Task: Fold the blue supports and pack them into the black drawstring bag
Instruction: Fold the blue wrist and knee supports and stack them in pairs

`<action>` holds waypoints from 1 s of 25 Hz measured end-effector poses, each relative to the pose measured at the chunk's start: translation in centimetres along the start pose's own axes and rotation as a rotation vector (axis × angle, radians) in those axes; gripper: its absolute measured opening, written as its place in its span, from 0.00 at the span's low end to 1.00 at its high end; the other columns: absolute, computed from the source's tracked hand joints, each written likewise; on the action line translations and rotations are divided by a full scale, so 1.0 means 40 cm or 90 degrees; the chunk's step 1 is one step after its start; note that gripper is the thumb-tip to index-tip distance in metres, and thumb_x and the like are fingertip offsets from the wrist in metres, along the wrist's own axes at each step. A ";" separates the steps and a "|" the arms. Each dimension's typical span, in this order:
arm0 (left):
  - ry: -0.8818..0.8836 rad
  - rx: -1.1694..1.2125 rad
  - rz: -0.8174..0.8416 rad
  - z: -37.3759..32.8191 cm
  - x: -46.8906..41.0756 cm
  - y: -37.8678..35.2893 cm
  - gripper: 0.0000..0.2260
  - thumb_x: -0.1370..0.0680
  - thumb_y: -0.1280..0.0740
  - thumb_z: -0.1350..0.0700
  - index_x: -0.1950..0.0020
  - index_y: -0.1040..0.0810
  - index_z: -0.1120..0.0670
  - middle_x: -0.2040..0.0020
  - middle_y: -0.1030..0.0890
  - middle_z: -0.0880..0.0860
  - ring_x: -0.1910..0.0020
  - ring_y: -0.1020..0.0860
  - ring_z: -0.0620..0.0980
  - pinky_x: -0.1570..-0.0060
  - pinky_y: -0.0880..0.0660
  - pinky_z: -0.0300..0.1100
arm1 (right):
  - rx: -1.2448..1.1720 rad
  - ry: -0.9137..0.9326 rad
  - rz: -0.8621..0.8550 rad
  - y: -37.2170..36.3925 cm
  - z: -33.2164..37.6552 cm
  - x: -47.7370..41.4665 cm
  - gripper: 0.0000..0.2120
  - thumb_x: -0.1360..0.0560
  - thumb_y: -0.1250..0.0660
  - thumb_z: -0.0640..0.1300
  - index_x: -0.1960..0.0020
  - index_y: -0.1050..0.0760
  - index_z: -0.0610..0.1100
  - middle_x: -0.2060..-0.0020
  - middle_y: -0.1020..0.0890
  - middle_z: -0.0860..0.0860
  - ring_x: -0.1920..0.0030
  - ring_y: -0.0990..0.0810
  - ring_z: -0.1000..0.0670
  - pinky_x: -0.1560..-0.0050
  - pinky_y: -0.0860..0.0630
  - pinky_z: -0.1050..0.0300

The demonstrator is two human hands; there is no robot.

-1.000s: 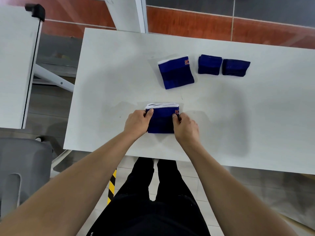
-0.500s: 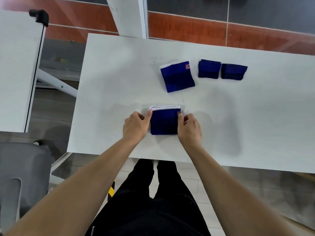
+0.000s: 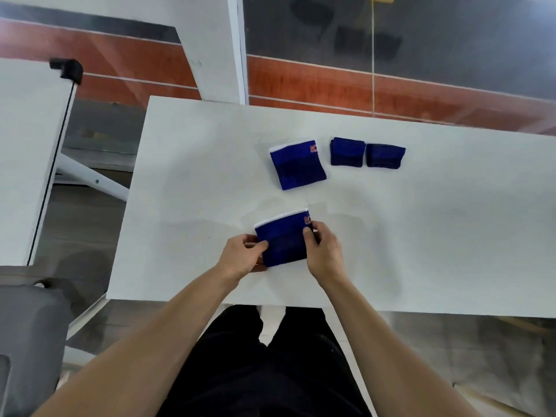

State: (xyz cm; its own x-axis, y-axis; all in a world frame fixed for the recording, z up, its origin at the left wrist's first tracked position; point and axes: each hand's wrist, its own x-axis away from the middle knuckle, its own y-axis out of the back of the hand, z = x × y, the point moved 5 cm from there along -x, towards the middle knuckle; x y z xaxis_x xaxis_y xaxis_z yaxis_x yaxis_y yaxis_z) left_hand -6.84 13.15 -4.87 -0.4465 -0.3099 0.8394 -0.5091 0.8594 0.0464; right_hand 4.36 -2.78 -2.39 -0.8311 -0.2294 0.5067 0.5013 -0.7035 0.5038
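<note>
A white table [image 3: 186, 182] carries four blue supports. The near support [image 3: 284, 240] lies flat by the table's front edge, folded into a rough square, its white trim along the far side and a small orange mark at its far right corner. It sits slightly askew, the right side further from the front edge than the left.

The left hand [image 3: 240, 257] pinches the near support's left edge: the thumb lies on top of the cloth, the other fingers curl at or under the edge. The right hand [image 3: 323, 251] grips the right edge, thumb pressing on the top face just below the orange mark, fingers wrapped round the side. Both hands are closed on the same support, which rests on the table between them.

Further in from the front edge, well apart from the near support, a second folded support [image 3: 298, 165] lies flat and free, also with white trim and an orange mark at its far right corner. To the right of it sit two smaller, darker folded supports, the left small one [image 3: 347, 152] and the right small one [image 3: 385, 156], touching or nearly touching each other side by side, with a narrow gap between the first of them and the second support.

Left of the table stands another white tabletop [image 3: 27, 152] with a black clamp [image 3: 67, 69] at its far corner. A grey chair [image 3: 27, 341] shows below it. The person's black trousers [image 3: 270, 371] show under the table's front edge
</note>
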 end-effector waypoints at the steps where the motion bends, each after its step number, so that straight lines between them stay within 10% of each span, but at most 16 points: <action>1: -0.018 0.017 0.000 -0.011 0.006 -0.009 0.13 0.19 0.32 0.60 0.36 0.25 0.61 0.49 0.17 0.59 0.60 0.16 0.54 0.60 0.17 0.45 | -0.018 0.024 0.000 0.009 0.016 -0.012 0.08 0.16 0.41 0.47 0.44 0.23 0.50 0.57 0.18 0.55 0.57 0.20 0.52 0.60 0.26 0.61; 11: -0.295 -0.138 -0.274 -0.300 -0.058 -0.098 0.07 0.20 0.31 0.49 0.45 0.24 0.49 0.55 0.15 0.48 0.56 0.16 0.46 0.57 0.21 0.42 | 0.019 0.124 -0.001 0.144 0.152 -0.302 0.10 0.17 0.37 0.52 0.43 0.21 0.48 0.54 0.17 0.54 0.54 0.19 0.53 0.61 0.27 0.62; 25: -0.275 -0.151 -0.420 -0.363 -0.148 -0.160 0.07 0.18 0.35 0.53 0.41 0.26 0.53 0.56 0.18 0.46 0.58 0.20 0.45 0.62 0.29 0.29 | 0.057 0.163 0.039 0.129 0.188 -0.461 0.08 0.18 0.36 0.51 0.48 0.22 0.47 0.61 0.19 0.58 0.57 0.19 0.56 0.58 0.22 0.56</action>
State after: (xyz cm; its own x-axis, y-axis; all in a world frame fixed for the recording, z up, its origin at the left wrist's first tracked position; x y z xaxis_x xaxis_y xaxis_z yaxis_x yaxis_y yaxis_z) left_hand 9.74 15.37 -2.29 -0.3784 -0.8687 0.3196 -0.6190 0.4942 0.6105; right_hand 24.10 2.89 -3.88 -0.8269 -0.4402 0.3500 0.5620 -0.6238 0.5432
